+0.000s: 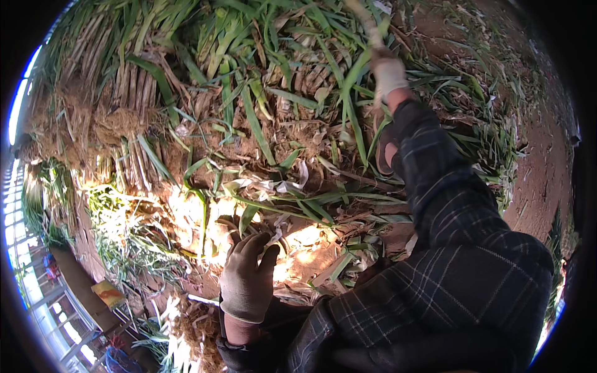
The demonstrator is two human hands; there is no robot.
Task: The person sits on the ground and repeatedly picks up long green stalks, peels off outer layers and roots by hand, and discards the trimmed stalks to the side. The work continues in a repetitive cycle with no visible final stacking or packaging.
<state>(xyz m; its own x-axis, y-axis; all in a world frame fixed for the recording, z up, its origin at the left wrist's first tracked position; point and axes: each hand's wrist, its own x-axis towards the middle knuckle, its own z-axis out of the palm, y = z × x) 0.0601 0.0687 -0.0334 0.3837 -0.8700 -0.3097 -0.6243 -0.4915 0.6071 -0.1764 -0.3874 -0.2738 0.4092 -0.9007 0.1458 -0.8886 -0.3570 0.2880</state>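
My left hand [248,279], in a pale knit work glove, is held low in front of me with its thumb and fingers apart and nothing in it. Under its fingertips lie loose green leaves and sunlit litter. Reaching far forward, my right hand [390,73] wears a similar glove and is blurred. A pale, long stalk [366,21], likely of a leek or green onion, extends from its fingers towards the top edge. Cut and torn green leaves [352,88] hang beside that hand. Ahead lies a broad heap of leek-like plants [224,32] with trimmings strewn below it.
Bundled plants with root ends [123,121] are stacked at the left. A rooty bundle [196,331] lies by my left forearm. Brown soil [541,172] runs along the right, bordered by leaf litter. A yellow-topped stool [108,293] and blue bag [120,360] stand at lower left.
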